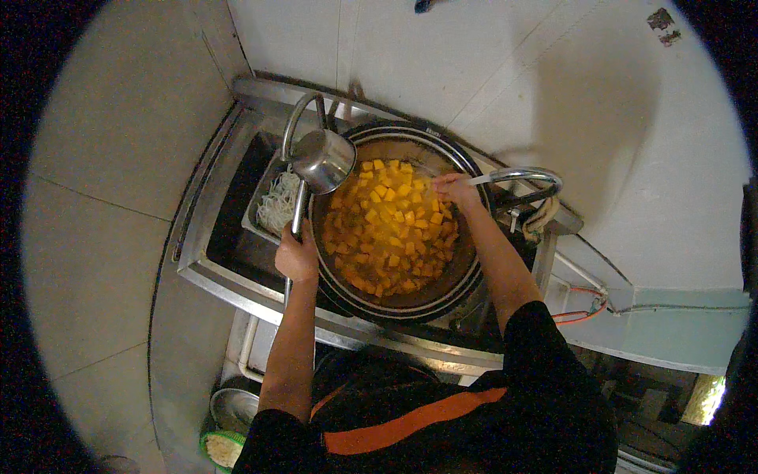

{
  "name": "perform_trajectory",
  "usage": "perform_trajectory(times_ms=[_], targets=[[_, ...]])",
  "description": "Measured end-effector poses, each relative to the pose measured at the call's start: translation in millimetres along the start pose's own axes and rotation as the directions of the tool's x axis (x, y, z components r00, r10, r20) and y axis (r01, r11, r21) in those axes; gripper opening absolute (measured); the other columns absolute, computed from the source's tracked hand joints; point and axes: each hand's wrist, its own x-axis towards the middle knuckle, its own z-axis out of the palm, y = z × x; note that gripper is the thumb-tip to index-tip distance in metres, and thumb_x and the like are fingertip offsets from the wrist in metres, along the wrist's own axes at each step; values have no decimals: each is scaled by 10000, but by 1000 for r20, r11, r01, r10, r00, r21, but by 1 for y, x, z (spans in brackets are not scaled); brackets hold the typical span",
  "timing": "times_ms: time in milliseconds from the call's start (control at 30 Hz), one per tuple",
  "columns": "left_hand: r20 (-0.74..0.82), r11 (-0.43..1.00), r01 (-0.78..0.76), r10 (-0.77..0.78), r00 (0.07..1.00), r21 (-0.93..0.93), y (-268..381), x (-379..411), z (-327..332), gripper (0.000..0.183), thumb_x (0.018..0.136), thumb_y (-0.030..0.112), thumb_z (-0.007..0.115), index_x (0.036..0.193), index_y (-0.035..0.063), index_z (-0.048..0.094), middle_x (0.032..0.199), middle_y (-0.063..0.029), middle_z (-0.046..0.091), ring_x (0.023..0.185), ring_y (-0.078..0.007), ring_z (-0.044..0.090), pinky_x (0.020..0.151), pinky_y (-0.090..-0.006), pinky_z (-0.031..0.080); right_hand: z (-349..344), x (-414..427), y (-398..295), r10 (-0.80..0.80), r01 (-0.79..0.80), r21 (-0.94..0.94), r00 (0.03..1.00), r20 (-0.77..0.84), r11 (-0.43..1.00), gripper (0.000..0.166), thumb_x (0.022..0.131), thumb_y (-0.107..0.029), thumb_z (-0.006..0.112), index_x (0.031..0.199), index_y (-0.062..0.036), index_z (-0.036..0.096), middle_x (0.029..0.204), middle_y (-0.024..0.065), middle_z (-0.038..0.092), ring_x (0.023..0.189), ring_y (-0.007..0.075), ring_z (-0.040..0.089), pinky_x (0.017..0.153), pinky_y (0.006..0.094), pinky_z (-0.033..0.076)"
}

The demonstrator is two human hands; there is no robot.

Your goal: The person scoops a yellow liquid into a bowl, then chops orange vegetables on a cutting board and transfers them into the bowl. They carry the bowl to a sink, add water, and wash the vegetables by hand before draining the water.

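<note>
Many orange-yellow cubes (394, 237), which look like pumpkin, lie in cloudy liquid in a large round wok (331, 284) before me. My left hand (298, 253) is closed around the metal handle of a deep stainless-steel ladle (325, 161), whose bowl hangs over the wok's upper left rim. Over the right part of the wok, my right hand (455, 189) is curled near a pale, flat handle-like piece (478, 179) beside a curved chrome tube (527, 173). What its fingers hold, if anything, is not clear.
A metal tray (251, 213) of white noodle-like strands (278, 204) stands left of the wok. A curved metal faucet (302, 115) rises behind it. The steel counter edge (237, 290) runs in front. A cloth (542, 216) hangs at right; a green-rimmed basket (222, 450) and metal basin (234, 409) sit lower left.
</note>
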Motion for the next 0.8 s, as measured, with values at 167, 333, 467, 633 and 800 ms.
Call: perform_trajectory(times_ms=[167,333,467,633,800], targets=[[-9,997,-44,44,999,-58,8,-3,8,386,878,469,627,1022,117,696,706,-139,690,593,-338,670,525,-451,524,-40,26,40,-100,141,-420,988,118,896,354,950,-376,580,1027,-38,650,939,53,659,792,147,637,690,304,530],[-4,1000,-7,7,1000,-13,0,1,4,387,887,472,615,1019,118,695,685,-145,682,583,-341,665,518,-449,522,-10,8,31,-31,224,-546,940,339,808,468,967,-477,511,1201,-77,575,1038,53,622,864,180,585,803,312,488],[12,998,5,-5,1000,56,3,2,3,375,892,460,615,1003,112,700,664,-137,678,563,-333,662,511,-438,522,2,-2,41,26,198,-620,943,332,759,507,934,-458,536,1309,-121,489,1200,85,500,1018,257,494,886,418,392],[-47,996,-54,50,998,-68,7,-3,6,379,890,457,621,987,102,711,679,-134,688,577,-324,673,518,-424,528,77,33,45,-69,125,-781,992,105,612,606,876,-419,588,1399,-183,390,1388,120,317,1204,367,359,969,579,251],[-33,999,-44,44,999,-24,-4,-1,5,398,881,451,631,996,79,711,682,-132,690,586,-324,675,531,-434,526,224,-50,37,36,181,-970,981,189,160,766,818,-379,639,1488,-246,291,1575,155,133,1389,478,223,1053,741,111]])
